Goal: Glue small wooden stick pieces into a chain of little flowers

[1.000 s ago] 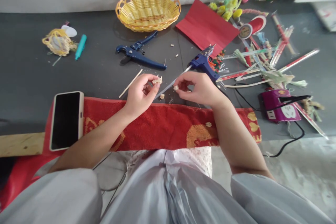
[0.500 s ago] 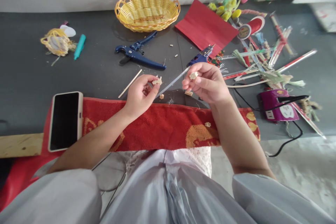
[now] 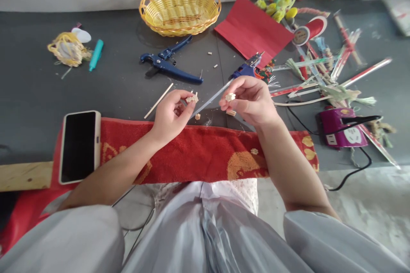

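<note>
Between thumb and fingers, my left hand point(image 3: 173, 113) pinches a cluster of short cream stick pieces point(image 3: 192, 99). My right hand point(image 3: 251, 100) holds up a small flower-shaped piece point(image 3: 229, 97) of the same cream colour, apart from the cluster. On the dark table between the hands lies a second small flower-shaped piece point(image 3: 197, 116). Part of another cream stick bundle point(image 3: 231, 112) shows under my right hand. A glue gun point(image 3: 245, 70) lies just beyond my right hand, partly hidden by it, with a clear glue stick point(image 3: 211, 99) running toward my left hand.
A red towel point(image 3: 192, 149) lies along the table's front edge, a phone point(image 3: 80, 147) at its left end. Blue cutting pliers point(image 3: 169, 68), a wicker basket point(image 3: 156, 23) and red paper point(image 3: 246, 30) lie farther back. A purple power socket point(image 3: 336, 130) with black cords stands right.
My right hand has risen from the table, turned its palm side up and brought the small flower-shaped piece into view, then dipped slightly. My left hand has stayed in place.
</note>
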The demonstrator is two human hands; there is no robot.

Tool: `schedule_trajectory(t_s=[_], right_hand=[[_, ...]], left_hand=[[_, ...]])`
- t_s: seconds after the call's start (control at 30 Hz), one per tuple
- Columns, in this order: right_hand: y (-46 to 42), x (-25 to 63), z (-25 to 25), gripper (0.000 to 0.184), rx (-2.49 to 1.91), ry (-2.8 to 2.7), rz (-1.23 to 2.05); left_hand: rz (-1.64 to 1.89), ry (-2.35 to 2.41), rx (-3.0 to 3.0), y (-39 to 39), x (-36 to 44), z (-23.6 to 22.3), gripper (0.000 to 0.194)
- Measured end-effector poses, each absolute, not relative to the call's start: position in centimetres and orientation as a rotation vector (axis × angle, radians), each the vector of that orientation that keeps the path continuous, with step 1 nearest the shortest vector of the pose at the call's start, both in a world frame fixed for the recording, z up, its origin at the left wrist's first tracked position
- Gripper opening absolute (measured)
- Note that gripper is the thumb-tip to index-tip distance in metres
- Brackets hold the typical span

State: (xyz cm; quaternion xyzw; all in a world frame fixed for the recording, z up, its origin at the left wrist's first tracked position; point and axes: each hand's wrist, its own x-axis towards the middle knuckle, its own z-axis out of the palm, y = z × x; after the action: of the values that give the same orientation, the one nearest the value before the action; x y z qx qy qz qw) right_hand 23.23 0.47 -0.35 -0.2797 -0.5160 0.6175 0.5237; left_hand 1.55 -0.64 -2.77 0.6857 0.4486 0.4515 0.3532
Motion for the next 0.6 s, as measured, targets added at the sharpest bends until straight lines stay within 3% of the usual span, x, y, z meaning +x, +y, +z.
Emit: schedule_trajectory(t_s=[0.23,0.6], right_hand=[[0.5,22.4,-1.5,0.021,-0.679,-1.437,1.295],[0.1,21.2,-2.1,0.023,-0.798,-1.480,1.140]], left_hand=[[1.179,1.137,1.758,-1.0,1.8,-2.2,0.024],[1.185,1.151,1.485,-1.9,2.4,-1.1,0.037]])
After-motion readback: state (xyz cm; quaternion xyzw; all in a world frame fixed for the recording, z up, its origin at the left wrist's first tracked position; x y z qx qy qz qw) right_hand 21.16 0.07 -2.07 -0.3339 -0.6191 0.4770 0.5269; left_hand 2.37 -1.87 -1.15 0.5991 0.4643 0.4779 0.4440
